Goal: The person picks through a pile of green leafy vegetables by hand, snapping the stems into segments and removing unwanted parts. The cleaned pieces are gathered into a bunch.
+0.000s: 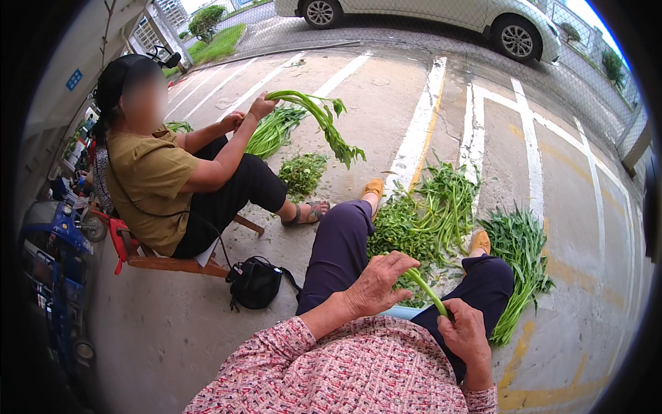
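Observation:
A thick pale-green vegetable stalk [429,292], which looks like water spinach, runs slantwise between my two hands above my lap. My left hand [378,284] has its thumb and fingers around the upper end, and what lies beyond those fingers is hidden. At the lower end, my right hand [466,332] pinches the stalk between thumb and fingers. Past my knees, between my feet, lies a heap of loose leaves and stems [407,228]. Longer leafy stalks [448,207] lie on its far right side. Beside my right foot rests another bundle of leafy greens [520,259].
To my left a co-worker [152,172] sits on a wooden chair [176,263], holding long green stalks [317,114]. A black bag [256,283] stands on the concrete between us. More greens [276,131] and a small leaf pile [302,174] lie ahead. A car [427,14] is behind a wire fence.

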The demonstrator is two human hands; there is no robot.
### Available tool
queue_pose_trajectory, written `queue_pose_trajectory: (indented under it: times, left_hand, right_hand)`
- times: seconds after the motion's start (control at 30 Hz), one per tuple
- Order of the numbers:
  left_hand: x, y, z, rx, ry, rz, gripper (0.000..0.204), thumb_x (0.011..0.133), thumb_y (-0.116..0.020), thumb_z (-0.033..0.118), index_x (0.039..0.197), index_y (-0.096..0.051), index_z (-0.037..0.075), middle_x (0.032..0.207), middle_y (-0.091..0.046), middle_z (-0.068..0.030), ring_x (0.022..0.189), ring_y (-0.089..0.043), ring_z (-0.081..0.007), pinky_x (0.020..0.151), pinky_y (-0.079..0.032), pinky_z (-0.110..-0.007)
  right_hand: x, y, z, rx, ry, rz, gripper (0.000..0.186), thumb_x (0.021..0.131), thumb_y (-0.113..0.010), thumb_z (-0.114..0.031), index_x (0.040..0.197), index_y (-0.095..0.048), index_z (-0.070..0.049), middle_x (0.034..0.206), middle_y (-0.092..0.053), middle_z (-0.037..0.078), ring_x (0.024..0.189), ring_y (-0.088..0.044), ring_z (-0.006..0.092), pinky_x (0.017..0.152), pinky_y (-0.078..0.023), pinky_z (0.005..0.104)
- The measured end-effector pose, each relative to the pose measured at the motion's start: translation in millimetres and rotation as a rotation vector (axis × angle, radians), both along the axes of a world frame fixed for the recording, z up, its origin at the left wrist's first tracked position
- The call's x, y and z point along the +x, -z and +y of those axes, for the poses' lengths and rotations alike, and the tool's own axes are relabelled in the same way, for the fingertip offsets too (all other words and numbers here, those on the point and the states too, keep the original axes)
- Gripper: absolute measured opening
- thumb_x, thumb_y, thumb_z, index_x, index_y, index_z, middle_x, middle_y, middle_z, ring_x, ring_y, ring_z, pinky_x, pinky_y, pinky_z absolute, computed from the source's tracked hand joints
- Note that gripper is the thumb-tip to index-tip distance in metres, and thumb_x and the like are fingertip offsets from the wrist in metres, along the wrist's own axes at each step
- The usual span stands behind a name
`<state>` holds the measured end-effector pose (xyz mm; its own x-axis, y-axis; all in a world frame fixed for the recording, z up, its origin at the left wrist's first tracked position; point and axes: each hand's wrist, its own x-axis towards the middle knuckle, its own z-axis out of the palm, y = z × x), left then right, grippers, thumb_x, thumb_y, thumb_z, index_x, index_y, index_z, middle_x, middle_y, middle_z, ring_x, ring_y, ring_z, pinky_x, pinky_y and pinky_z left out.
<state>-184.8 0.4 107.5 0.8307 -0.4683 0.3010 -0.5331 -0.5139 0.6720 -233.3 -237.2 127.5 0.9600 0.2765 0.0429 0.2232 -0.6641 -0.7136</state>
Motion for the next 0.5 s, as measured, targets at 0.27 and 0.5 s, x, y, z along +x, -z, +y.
queue_pose_trajectory:
  times: [0.27,0.5]
  left_hand:
    - [17,15,50,0.061,-0.465,-0.077,0.043,0.068,-0.073,0.009,0.107,-0.058,0.006,0.112,-0.054,-0.0125,0.108,-0.052,-0.0320,0.092,-0.040,-0.042]
    - [23,63,88,0.124,-0.605,-0.016,0.051,0.068,-0.072,0.006,0.116,-0.056,0.006,0.130,-0.045,-0.0148,0.123,-0.041,-0.0333,0.104,-0.032,-0.043]
  right_hand:
    - [13,-31,-73,0.513,0.466,0.016,0.015,0.087,-0.056,-0.006,0.100,-0.057,0.001,0.078,-0.059,0.001,0.064,-0.052,0.0057,0.058,-0.045,0.0207]
    - [12,-8,-160,0.405,0.664,-0.120,0.017,0.088,-0.057,-0.010,0.101,-0.058,0.002,0.082,-0.061,0.003,0.071,-0.053,0.0078,0.065,-0.045,0.0235]
